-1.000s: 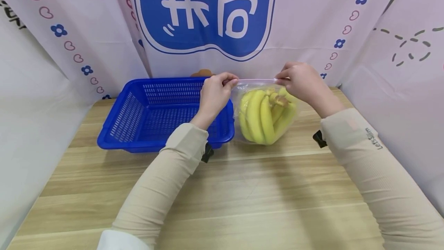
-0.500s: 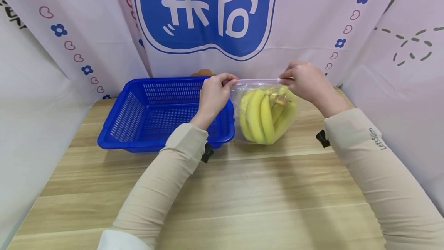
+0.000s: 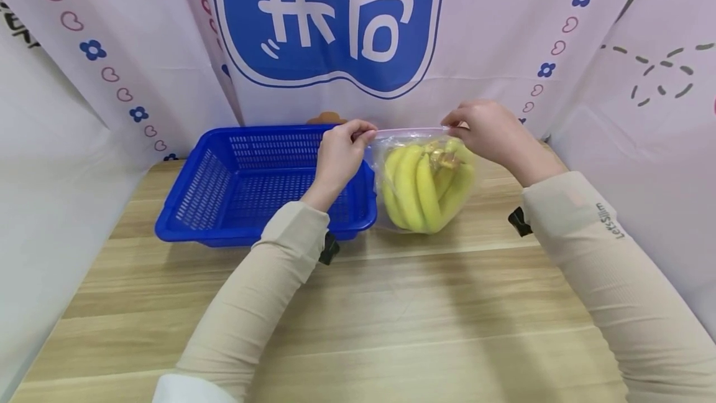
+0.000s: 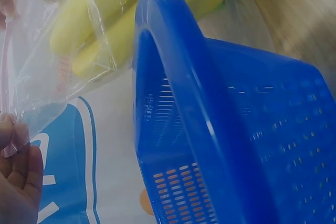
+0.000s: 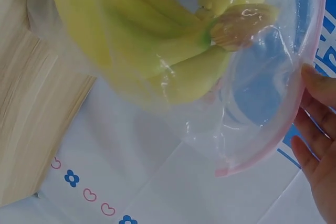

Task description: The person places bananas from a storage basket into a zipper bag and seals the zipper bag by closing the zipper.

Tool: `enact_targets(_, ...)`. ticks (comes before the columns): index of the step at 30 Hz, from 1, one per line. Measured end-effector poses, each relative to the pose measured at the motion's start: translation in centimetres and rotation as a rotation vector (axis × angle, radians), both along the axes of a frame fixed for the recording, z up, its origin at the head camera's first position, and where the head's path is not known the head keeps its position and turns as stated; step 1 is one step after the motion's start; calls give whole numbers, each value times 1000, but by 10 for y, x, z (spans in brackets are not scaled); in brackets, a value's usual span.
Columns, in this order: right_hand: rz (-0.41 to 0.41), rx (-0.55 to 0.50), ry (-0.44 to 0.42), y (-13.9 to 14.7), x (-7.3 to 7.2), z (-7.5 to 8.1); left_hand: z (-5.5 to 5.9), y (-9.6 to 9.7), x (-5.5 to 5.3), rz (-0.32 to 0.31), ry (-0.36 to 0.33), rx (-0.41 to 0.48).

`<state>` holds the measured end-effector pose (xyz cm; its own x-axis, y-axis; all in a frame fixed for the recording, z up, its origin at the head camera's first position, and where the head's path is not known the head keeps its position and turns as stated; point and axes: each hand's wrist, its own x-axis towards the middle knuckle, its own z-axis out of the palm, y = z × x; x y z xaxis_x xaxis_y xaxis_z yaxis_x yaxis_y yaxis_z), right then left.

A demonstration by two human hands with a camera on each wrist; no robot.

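A clear zip-lock bag (image 3: 386, 142) with a pink zip strip stands on the table, bulging with a bunch of yellow bananas (image 3: 414, 191). My left hand (image 3: 341, 151) pinches the left end of the strip between thumb and fingers. Near the strip's other end, the thumb and fingers of my right hand (image 3: 489, 132) pinch it from both sides. The right wrist view shows the pink strip (image 5: 268, 153) running on past that hand to its tip. Through the plastic the brown banana stem (image 5: 244, 27) shows near the top.
A blue slotted plastic basket (image 3: 268, 185) stands left of the bag, its right rim close against it, under my left wrist. The wooden table (image 3: 391, 328) ends at a printed cloth backdrop (image 3: 492, 36) behind and white sheets at both sides.
My right hand first slid slightly right along the strip, then came back left. My left hand and the bag's top have shifted a little left. Both hands keep their pinch.
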<state>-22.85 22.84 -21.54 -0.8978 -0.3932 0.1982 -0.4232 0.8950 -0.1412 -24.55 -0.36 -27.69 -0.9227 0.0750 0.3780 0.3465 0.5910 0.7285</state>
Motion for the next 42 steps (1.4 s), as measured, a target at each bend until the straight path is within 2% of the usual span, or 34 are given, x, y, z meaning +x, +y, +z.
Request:
enact_targets(5,19,19,-18,-4,0,2,-1,0,0,1,-4,6)
enact_targets(14,-27,7,-10,-5,0,2,-1,1,0,-9,9,2)
enact_targets(28,-68,50,0,2,2,2,-2,0,0,-20,8,-21)
enact_targets(42,-92,16,11,10,2,3,-2,-2,-1,-7,7,-39)
